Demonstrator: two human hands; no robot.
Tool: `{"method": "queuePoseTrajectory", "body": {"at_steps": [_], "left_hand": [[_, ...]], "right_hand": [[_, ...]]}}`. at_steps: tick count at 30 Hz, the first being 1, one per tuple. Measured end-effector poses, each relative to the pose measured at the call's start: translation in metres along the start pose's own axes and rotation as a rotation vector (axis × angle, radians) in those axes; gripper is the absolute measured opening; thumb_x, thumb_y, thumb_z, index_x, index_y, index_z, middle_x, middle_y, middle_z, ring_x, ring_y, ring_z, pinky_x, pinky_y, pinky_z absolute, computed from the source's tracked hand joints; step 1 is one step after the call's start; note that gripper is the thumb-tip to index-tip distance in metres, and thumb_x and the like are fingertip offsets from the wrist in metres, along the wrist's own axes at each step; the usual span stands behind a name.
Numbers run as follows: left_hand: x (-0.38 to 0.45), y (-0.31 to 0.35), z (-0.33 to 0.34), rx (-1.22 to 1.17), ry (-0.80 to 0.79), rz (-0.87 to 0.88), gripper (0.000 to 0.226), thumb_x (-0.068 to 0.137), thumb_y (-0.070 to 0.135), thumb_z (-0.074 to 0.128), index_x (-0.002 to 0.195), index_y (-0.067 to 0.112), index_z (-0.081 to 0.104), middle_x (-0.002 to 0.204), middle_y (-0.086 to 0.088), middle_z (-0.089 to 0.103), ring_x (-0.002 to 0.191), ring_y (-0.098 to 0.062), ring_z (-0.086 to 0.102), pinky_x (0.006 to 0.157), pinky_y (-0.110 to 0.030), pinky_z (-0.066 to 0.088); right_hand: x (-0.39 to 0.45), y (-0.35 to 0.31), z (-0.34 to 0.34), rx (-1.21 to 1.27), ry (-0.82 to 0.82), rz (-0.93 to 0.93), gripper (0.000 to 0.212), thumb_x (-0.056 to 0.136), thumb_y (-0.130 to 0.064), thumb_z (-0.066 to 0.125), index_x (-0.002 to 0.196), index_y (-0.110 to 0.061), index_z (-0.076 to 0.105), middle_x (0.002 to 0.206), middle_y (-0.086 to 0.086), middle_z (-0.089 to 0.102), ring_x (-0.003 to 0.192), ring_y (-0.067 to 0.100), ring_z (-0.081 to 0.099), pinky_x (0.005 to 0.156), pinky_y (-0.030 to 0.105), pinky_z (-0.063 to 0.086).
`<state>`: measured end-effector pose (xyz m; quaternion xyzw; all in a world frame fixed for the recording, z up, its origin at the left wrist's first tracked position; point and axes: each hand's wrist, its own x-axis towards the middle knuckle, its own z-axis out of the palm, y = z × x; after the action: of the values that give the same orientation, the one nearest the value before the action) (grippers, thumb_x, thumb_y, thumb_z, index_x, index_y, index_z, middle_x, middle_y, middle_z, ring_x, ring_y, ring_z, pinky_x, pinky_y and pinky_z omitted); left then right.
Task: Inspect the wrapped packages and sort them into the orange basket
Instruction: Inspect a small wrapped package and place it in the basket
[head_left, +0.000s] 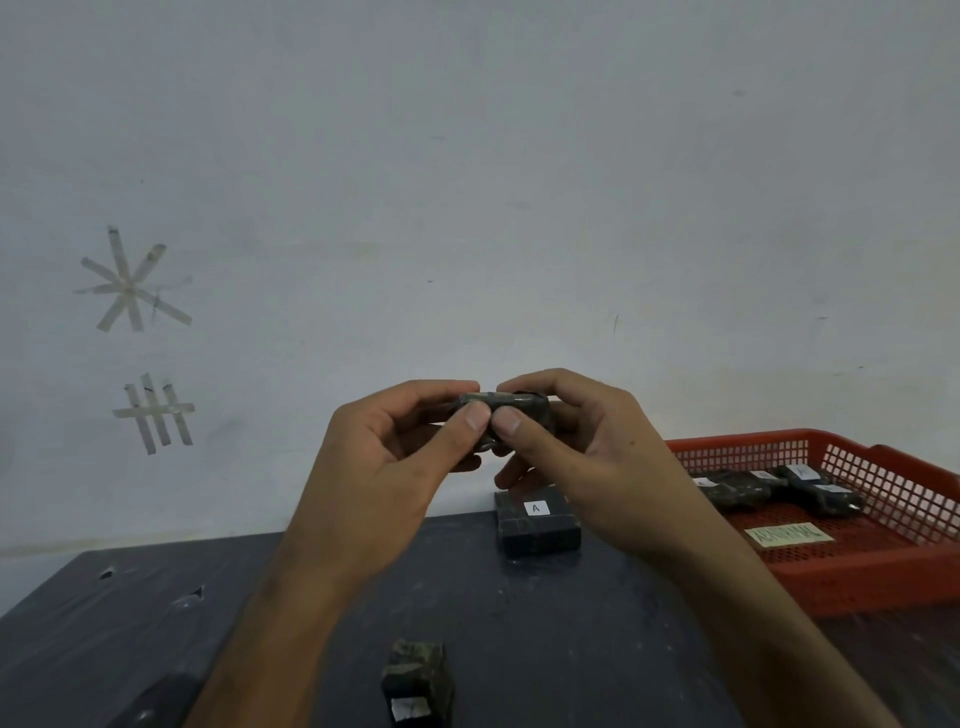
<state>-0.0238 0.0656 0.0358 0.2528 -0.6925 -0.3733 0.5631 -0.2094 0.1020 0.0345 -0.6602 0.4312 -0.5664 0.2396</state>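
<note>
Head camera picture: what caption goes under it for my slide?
Both hands hold a dark wrapped package up for inspection, beside the orange basket.

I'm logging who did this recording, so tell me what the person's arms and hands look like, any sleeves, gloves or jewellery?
Both forearms are bare as far as the picture shows, with no sleeves in view. The left hand and right hand wear no gloves, and no rings, watch or bracelets are visible. Fingernails are short and unpainted.

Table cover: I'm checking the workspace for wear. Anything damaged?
Yes. The dark table cover has small tears near its left edge and, where the surface is punctured and lifted.
</note>
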Motion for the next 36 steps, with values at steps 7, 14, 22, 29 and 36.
{"method": "queuePoseTrajectory", "body": {"at_steps": [7,14,22,29,36], "left_hand": [[-0.001,0.000,0.006,0.036,0.039,0.054,0.020,0.085,0.025,0.072,0.105,0.023,0.076,0.093,0.009,0.083,0.085,-0.012,0.080,0.074,-0.017,0.062],[0.000,0.000,-0.004,-0.010,-0.077,0.049,0.035,0.083,0.013,0.074,0.117,0.019,0.072,0.111,0.008,0.081,0.108,-0.011,0.076,0.086,-0.017,0.059],[-0.001,-0.004,-0.003,0.002,-0.098,0.011,0.058,0.076,0.024,0.079,0.133,0.024,0.067,0.122,0.007,0.077,0.112,-0.010,0.075,0.089,-0.018,0.059],[-0.003,-0.004,0.008,0.121,0.024,0.054,0.021,0.090,0.015,0.077,0.110,0.020,0.080,0.097,0.009,0.083,0.091,-0.008,0.080,0.079,-0.014,0.059],[-0.004,-0.001,0.011,0.098,0.039,0.116,0.021,0.087,0.010,0.078,0.104,0.022,0.077,0.096,0.011,0.082,0.091,-0.008,0.079,0.079,-0.016,0.060]], "right_hand": [[0.000,0.004,0.002,-0.025,0.035,-0.080,0.017,0.100,-0.016,0.068,0.117,-0.012,0.070,0.088,0.007,0.078,0.071,0.027,0.078,0.069,0.037,0.067],[-0.001,-0.008,-0.005,0.069,-0.024,0.111,0.051,0.089,-0.048,0.064,0.132,-0.021,0.063,0.106,0.007,0.079,0.079,0.028,0.081,0.075,0.037,0.068],[0.001,-0.001,-0.010,0.088,-0.052,0.075,0.023,0.103,-0.020,0.062,0.120,-0.007,0.070,0.098,0.013,0.080,0.077,0.031,0.080,0.073,0.034,0.067],[0.003,0.004,-0.005,-0.053,-0.045,0.014,0.021,0.106,-0.017,0.059,0.122,-0.006,0.068,0.102,0.014,0.079,0.081,0.027,0.081,0.077,0.042,0.068],[0.002,0.003,-0.005,-0.115,0.021,-0.050,0.020,0.103,-0.022,0.066,0.120,-0.013,0.070,0.099,0.007,0.079,0.082,0.022,0.080,0.079,0.041,0.067]]}}
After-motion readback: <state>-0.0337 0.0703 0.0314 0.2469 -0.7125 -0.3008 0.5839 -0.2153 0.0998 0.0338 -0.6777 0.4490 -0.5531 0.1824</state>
